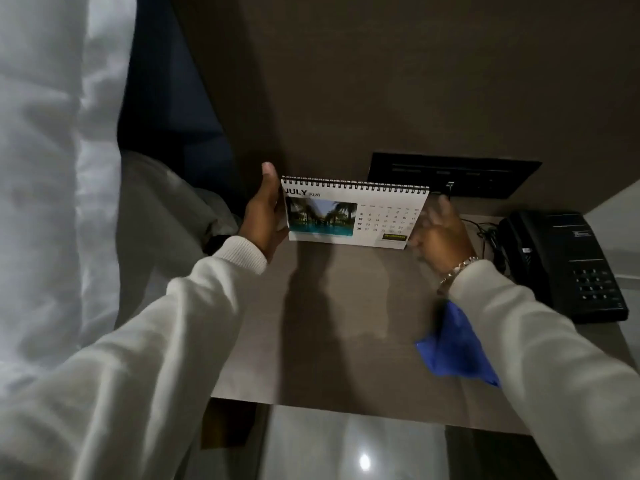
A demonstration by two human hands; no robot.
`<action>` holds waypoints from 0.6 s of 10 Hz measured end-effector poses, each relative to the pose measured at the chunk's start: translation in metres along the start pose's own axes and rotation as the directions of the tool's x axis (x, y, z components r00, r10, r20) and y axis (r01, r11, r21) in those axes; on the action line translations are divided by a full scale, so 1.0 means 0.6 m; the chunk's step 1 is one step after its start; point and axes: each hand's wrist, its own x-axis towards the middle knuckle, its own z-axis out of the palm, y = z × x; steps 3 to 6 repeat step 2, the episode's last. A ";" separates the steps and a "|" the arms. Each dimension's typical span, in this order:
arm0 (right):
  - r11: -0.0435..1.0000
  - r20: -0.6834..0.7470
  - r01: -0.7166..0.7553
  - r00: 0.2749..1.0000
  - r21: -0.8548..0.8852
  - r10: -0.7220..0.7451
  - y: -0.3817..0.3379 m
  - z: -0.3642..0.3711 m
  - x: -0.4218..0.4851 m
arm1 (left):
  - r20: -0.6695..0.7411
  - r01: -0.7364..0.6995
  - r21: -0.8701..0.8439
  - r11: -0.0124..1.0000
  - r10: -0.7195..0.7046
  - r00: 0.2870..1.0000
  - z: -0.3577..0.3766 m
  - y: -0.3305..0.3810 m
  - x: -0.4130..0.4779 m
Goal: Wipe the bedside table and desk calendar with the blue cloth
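Grey-brown wood-grain bench [346, 306], top mostly bare; black corded telephone [568, 265] at 3 o'clock. White spiral-bound desk calendar [353, 213] showing July stands upright at 12 o'clock, near the wall. Blue cloth [450, 348] lies loose on the bench at 4 o'clock, under the right sleeve, untouched. Left hand [263, 216] grip closed on the calendar's left edge. Right hand [440, 233] at its right edge, blurred; grip state cannot tell. Judgement: steady the calendar with the left, fetch cloth with the right, wipe faces lightly to avoid bending pages.
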 end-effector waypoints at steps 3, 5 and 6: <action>0.902 -0.071 0.360 0.933 0.238 -0.354 -0.213 -0.103 -0.164 | -0.115 -0.264 0.341 0.902 0.319 0.941 0.023 0.161 -0.062; 0.902 -0.071 0.360 0.933 0.238 -0.354 -0.213 -0.103 -0.164 | -0.115 -0.264 0.341 0.902 0.319 0.941 0.023 0.161 -0.062; 0.902 -0.071 0.360 0.933 0.238 -0.354 -0.213 -0.103 -0.164 | -0.115 -0.264 0.341 0.902 0.319 0.941 0.023 0.161 -0.062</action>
